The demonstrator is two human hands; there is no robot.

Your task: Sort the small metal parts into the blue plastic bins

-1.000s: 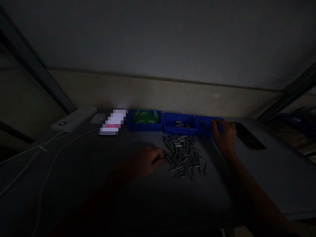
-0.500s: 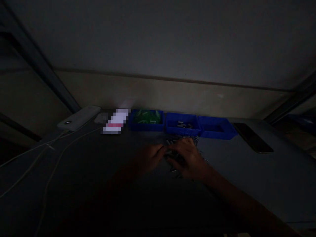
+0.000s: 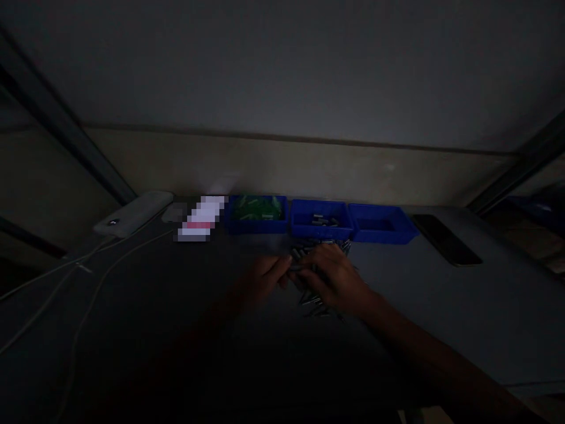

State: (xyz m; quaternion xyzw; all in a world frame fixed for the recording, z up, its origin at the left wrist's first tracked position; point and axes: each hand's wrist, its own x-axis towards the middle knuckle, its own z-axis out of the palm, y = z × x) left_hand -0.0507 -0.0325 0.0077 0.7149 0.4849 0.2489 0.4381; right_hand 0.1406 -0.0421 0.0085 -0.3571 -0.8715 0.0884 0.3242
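Note:
The picture is very dark. My left hand (image 3: 267,277) is closed, thumb and fingers pinched at one end of a small dark metal pin (image 3: 295,268). Facing it, my right hand (image 3: 339,275) curls its fingers at the pin's other end, just above the work surface. Beneath and around my right hand lies a heap of short metal pins (image 3: 314,301), partly hidden by the hand. Behind the heap, a blue bin (image 3: 321,230) holds several similar cylindrical pieces.
To the left, another blue bin (image 3: 258,227) contains green plastic with some pieces on it. A third blue bin (image 3: 383,235) stands at right, beside a dark phone (image 3: 445,240). A lit screen (image 3: 202,221), a white power bank (image 3: 135,213) and pale cables (image 3: 95,300) lie left.
The view has shifted slightly. My hands have drawn a little apart, and a pin now shows between their fingertips. More of the heap below my right hand is visible.

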